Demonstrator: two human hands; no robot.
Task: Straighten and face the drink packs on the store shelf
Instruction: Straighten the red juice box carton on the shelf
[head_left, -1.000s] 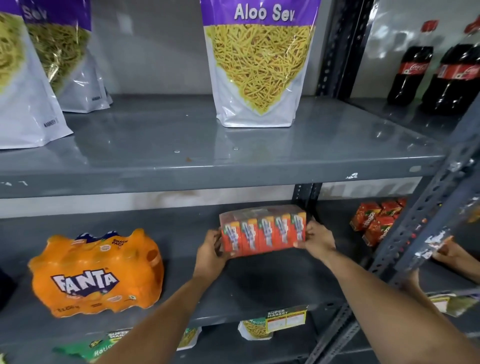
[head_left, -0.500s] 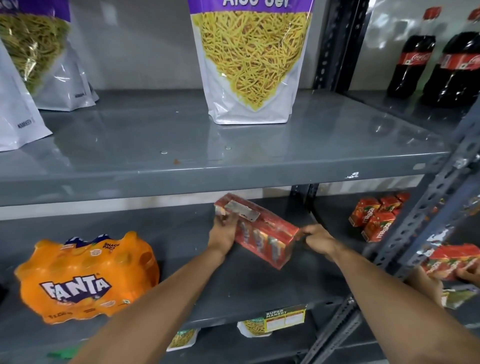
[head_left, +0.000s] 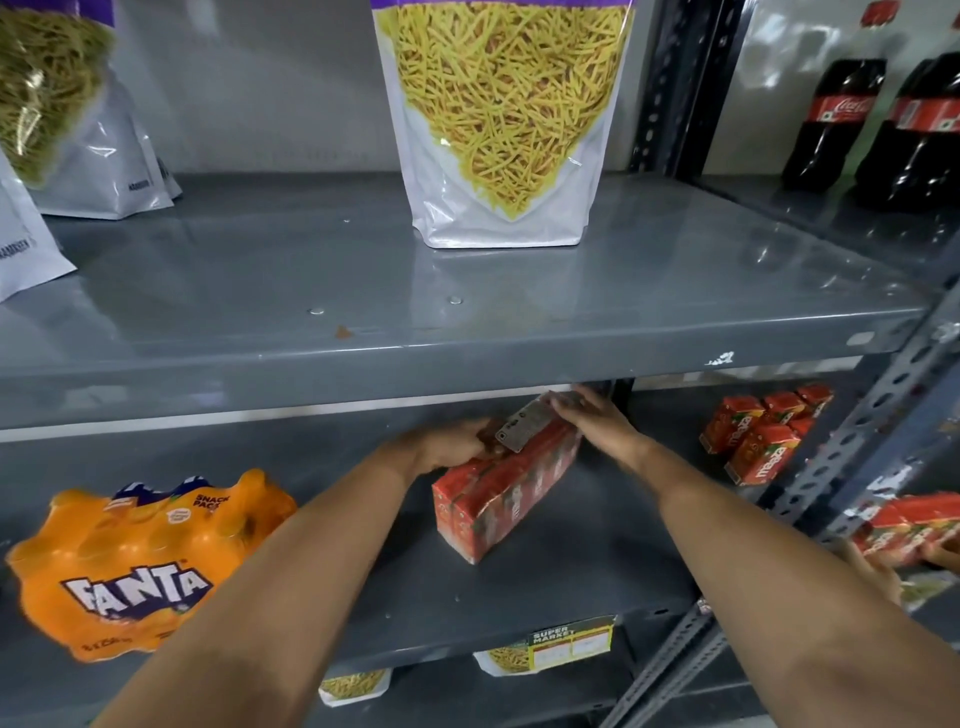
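Red pack: shrink-wrapped red carton pack (head_left: 501, 491) lies between our hands, long axis angled away, short end toward us.
Left hand (head_left: 451, 446): we grip its near-left top.
Right hand (head_left: 597, 422): we press its far end; nearer for swinging it round.

Glossy grey metal shelf (head_left: 519, 597), shiny plastic-wrapped juice pack (head_left: 498, 499) — glossy snack pouch (head_left: 498, 130)

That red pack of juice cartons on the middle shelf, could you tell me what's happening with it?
A person holds the red shrink-wrapped pack of juice cartons with both hands: left hand on its near top, right hand at its far end. It sits at an angle on the grey metal shelf, not yet faced. The orange Fanta multipack lies untouched to the left.
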